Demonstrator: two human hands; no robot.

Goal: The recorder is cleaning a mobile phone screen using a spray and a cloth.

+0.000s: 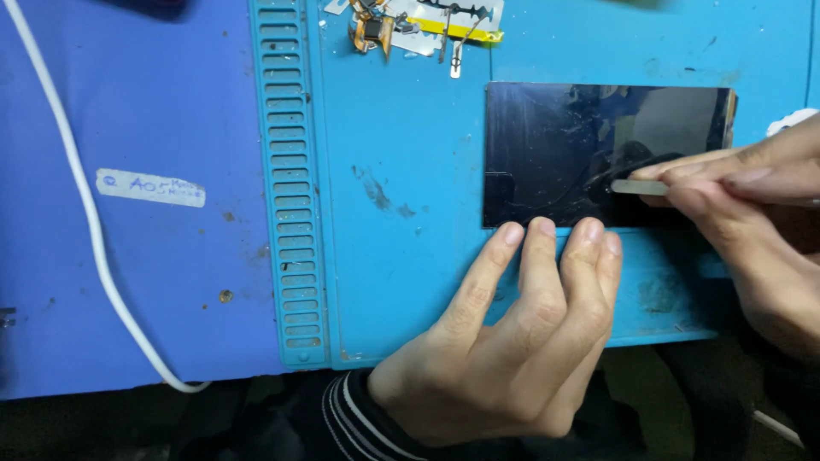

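The black glass screen panel lay flat on the blue silicone repair mat, its long axis running from nine to three o'clock, and it sat in the upper right of the view. The left hand came up from six o'clock, its fingers close together and extended, with the fingertips pressed along the panel's near edge, touching it and closing on nothing. The right hand reached in from three o'clock and pinched a thin flat metal pry tool between thumb and forefingers. The tool lay almost parallel to the panel's long axis, its blunt tip pointing toward nine o'clock and resting on the glass near the right half of the panel. So the panel lay directly at twelve o'clock from the left fingers and at nine o'clock from the right ones; the right hand was the nearer to the working spot, since its tool touched the surface there.

At nine o'clock from the panel ran the mat's slotted ridge strip. At twelve o'clock lay small parts, a copper-coloured flex piece and tweezers, well apart from both hands. A white cable curved down the far left. Nothing stood between the tool and the glass.
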